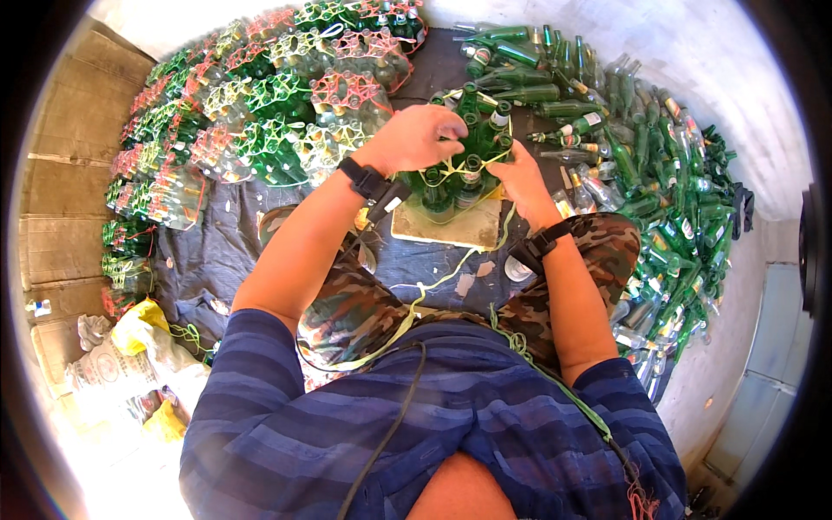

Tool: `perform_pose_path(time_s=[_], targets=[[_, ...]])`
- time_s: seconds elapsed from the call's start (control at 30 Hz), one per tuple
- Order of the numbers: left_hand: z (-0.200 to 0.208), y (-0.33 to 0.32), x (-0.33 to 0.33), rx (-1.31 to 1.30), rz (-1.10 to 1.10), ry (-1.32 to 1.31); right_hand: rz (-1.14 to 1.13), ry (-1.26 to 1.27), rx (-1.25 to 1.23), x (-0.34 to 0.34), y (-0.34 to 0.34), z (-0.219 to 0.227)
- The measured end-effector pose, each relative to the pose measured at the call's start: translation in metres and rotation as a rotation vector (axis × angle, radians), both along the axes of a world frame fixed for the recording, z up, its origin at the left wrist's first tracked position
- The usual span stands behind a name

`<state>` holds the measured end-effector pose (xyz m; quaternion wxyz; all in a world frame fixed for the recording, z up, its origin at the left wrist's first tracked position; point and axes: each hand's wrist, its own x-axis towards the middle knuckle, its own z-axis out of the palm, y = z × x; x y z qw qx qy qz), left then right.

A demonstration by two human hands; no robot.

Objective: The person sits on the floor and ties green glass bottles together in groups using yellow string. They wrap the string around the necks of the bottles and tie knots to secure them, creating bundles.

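Note:
A cluster of upright green glass bottles (469, 128) stands on a low worn board (433, 229) between my knees. Yellow-green plastic twine (465, 260) runs around the bottles and trails down from beside my right hand toward my lap. At the left of the cluster, my left hand (419, 139) is closed with its fingers curled by the bottle necks; what they pinch is hidden. My right hand (520, 180) reaches against the cluster's right side, thumb and fingers closed on the twine there. Each wrist wears a black strap.
Bundles of bottles (273, 95) tied with red, yellow and green twine fill the far left. Loose green bottles (646, 165) lie heaped along the right wall. Dark sheeting (217, 238) covers the floor; plastic bags (139, 334) lie at the left.

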<state>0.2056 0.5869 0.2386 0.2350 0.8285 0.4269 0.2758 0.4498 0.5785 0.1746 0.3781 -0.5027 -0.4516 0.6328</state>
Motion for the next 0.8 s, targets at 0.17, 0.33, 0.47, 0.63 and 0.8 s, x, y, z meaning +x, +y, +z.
perform_pose_path(time_s=[0.17,0.33,0.47,0.63,0.8], targets=[[0.002,0.001,-0.028,0.114,0.221,0.155,0.020,-0.055,0.009,0.000,0.002,-0.002],[-0.005,-0.005,-0.050,0.062,0.302,0.282,0.016,-0.009,0.048,0.002,0.005,-0.010],[0.003,-0.010,-0.056,-0.348,0.354,0.372,0.041,-0.045,0.055,0.003,0.007,-0.008],[0.005,-0.011,-0.057,-0.554,0.311,0.354,0.026,-0.081,0.047,0.002,0.005,-0.001],[0.002,-0.005,-0.058,-0.699,0.193,0.472,0.066,-0.143,0.067,0.004,0.006,-0.005]])
